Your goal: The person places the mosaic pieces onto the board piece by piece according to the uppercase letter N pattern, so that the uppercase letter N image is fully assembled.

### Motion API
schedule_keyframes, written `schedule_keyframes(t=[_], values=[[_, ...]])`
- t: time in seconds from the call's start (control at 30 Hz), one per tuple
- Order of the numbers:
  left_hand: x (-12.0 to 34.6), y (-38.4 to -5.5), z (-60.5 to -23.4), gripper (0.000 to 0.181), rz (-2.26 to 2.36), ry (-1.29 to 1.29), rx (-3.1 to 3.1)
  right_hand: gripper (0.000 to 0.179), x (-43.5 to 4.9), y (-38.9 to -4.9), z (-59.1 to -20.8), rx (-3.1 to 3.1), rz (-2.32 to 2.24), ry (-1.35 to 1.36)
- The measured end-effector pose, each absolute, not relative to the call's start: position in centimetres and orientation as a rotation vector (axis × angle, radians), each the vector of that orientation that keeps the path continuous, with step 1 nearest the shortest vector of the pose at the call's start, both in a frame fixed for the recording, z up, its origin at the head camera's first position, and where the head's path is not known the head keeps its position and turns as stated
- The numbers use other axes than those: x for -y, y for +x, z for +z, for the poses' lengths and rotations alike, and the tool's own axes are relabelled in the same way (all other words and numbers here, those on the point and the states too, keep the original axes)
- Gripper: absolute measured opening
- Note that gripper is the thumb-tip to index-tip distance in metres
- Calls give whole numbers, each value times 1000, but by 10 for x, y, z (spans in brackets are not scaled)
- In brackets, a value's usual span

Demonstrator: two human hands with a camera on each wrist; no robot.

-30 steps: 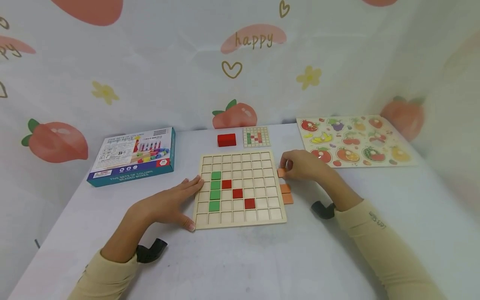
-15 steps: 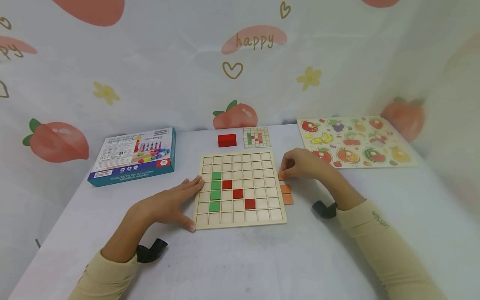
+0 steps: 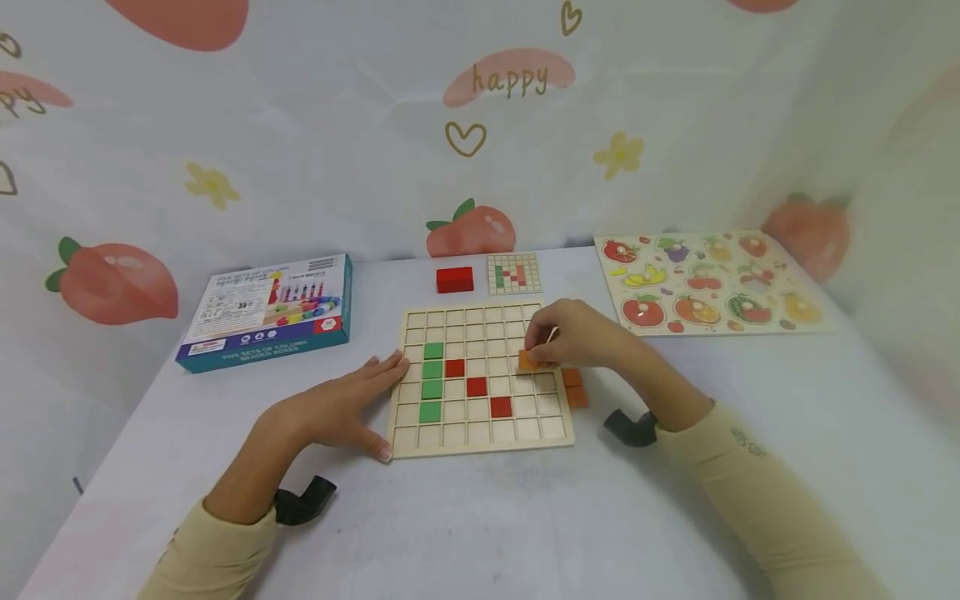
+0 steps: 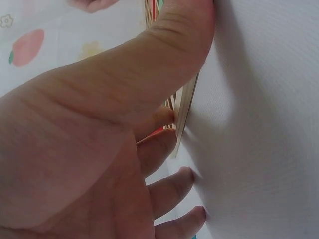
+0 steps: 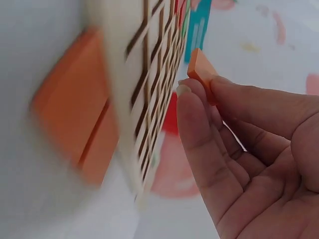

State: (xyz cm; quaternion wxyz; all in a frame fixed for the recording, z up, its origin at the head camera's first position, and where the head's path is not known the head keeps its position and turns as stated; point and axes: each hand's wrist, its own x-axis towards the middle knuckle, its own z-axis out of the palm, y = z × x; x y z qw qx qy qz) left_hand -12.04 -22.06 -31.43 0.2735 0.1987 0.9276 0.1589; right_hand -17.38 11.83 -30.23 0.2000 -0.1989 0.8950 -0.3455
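My right hand [image 3: 573, 333] pinches an orange square tile [image 5: 200, 69] between thumb and fingertips, over the right part of a wooden grid board [image 3: 457, 443]. A column of several green tiles [image 3: 432, 369] sits in the board's cells at left. Three red tiles [image 3: 477, 387] step down diagonally to the right of them. My left hand [image 3: 330, 412] rests at the board's left edge with fingers spread, its thumb by the near corner. In the left wrist view, the thumb and fingertips lie along the board's side [image 4: 185, 107]. Two more orange tiles [image 3: 574, 397] lie beside the board's right edge.
Behind the board stand a red block [image 3: 454, 280] and a small pattern card [image 3: 513, 274] with coloured squares. A beaded-boxes carton [image 3: 262, 313] lies at back left. A fruit puzzle board [image 3: 708, 287] lies at back right, beyond my right forearm.
My right hand has picked up an orange tile from beside the board's right edge and moved it left, over the grid. The left hand has stayed in place.
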Motion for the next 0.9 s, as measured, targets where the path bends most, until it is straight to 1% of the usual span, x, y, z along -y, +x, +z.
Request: schedule_keyframes(t=[0.2, 0.43, 0.53, 0.63, 0.77, 0.83, 0.9], values=[[221, -120, -316, 121, 427, 520, -2499, 8, -89, -168, -303, -2496, -871, -699], [221, -120, -316, 121, 419, 494, -2492, 14, -72, -162, -310, -2521, -749, -664], [220, -120, -316, 121, 413, 495, -2491, 10, -72, -159, -311, -2560, -693, -673], [219, -120, -315, 121, 413, 502, -2490, 1, -76, -157, -311, -2588, -643, -726], [219, -120, -314, 121, 418, 515, -2491, 14, -85, -154, -310, -2595, -647, -777], [219, -120, -313, 120, 420, 517, -2491, 14, -92, -153, -308, -2602, -656, -762], [219, -119, -313, 120, 425, 513, -2491, 9, -101, -153, -305, -2608, -657, -725]])
